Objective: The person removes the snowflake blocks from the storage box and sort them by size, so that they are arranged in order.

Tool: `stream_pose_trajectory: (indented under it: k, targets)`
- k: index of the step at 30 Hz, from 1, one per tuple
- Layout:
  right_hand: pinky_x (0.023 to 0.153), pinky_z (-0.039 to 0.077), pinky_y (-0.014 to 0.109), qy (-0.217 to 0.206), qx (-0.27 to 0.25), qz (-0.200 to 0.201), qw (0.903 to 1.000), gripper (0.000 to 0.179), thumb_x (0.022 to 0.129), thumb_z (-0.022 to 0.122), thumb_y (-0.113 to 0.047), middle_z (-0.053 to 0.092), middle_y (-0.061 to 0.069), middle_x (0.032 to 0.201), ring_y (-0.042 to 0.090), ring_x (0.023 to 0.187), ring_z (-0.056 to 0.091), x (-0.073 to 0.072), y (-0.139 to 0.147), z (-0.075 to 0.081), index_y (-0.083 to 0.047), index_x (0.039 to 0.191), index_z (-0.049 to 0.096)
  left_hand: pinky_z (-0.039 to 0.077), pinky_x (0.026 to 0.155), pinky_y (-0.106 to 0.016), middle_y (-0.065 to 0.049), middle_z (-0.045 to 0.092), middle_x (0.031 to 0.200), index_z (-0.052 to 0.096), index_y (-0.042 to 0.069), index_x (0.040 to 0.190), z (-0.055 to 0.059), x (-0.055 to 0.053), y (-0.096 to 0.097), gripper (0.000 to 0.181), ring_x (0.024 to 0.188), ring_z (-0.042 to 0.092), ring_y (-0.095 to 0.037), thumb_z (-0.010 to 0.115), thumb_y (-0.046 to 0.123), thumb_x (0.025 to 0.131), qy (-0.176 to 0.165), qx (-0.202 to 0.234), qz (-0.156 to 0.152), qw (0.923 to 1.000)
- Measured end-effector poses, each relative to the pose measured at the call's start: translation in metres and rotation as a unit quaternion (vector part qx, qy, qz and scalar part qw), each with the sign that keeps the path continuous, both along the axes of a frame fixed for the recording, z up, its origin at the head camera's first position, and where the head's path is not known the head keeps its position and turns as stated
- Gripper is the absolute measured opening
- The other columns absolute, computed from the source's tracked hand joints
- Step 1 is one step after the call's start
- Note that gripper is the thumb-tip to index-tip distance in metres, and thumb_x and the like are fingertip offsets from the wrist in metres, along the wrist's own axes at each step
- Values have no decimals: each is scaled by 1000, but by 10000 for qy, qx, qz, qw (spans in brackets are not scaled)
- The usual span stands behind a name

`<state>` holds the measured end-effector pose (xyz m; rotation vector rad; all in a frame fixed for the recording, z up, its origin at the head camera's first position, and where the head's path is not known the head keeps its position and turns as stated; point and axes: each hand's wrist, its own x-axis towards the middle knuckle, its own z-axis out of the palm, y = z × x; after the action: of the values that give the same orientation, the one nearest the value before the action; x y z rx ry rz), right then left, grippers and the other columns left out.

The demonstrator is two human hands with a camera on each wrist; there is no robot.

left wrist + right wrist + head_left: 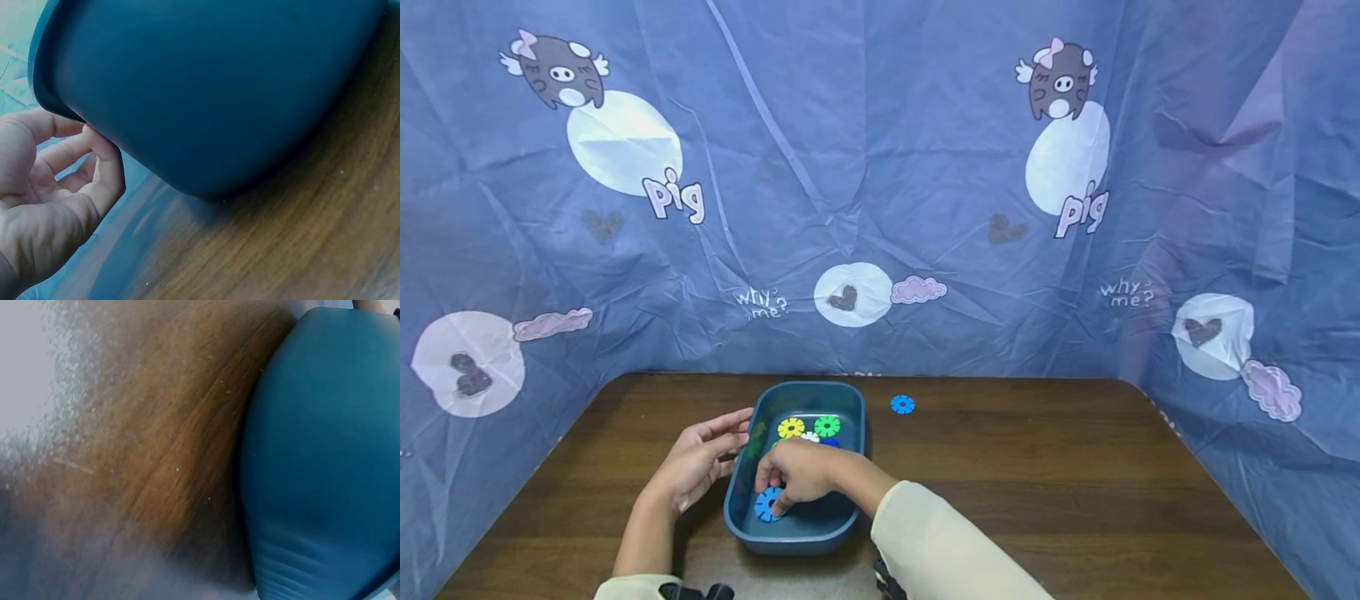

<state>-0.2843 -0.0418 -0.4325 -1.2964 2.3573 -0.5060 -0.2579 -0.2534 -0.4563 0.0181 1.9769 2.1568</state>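
A dark teal plastic bin (797,546) stands on the table and holds several notched plastic discs, among them a yellow disc (791,427), a green disc (827,426) and a white one partly covered. Inside the bin, my right hand (805,468) pinches a blue notched disc (765,507) near the front left corner, thumb over its edge. My left hand (688,467) is at the bin's left side, its relaxed, slightly bent fingers touching the outer wall (206,94) just under the rim. Only the bin's outside (325,456) fills the right wrist view; the right fingers are hidden there.
A second blue disc (902,404) lies on the brown wooden table (1037,483), right of the bin's far end. Blue printed cloth (865,183) hangs behind the table and along both sides.
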Motion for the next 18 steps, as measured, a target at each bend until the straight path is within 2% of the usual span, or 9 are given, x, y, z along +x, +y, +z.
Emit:
stream_pose_trajectory:
  k: [7,13,18]
  targets:
    - [71,48,14,-48,-418,-71,9991,15,87,83,-13,63,-11,83,-1,78,58,-3,6,-2,-15,98,72,57,90,-36,-16,55,139,36,-2,156,-1,0,0,60,110,64,-15,60,12,103,28,-58,-17,10000]
    - [71,49,15,-332,-708,-60,9969,10,90,79,-7,63,-9,80,1,76,57,-4,14,6,-12,97,74,57,90,-36,-16,55,139,36,-2,156,-2,-1,-1,60,111,64,-15,60,13,103,56,-77,-26,10000]
    - [69,51,16,-536,-990,-233,9934,11,89,80,-6,64,-8,80,1,74,59,-8,20,14,-11,97,75,57,88,-36,-14,57,136,35,-3,156,-3,0,0,60,109,65,-15,60,11,103,125,-26,-59,9999]
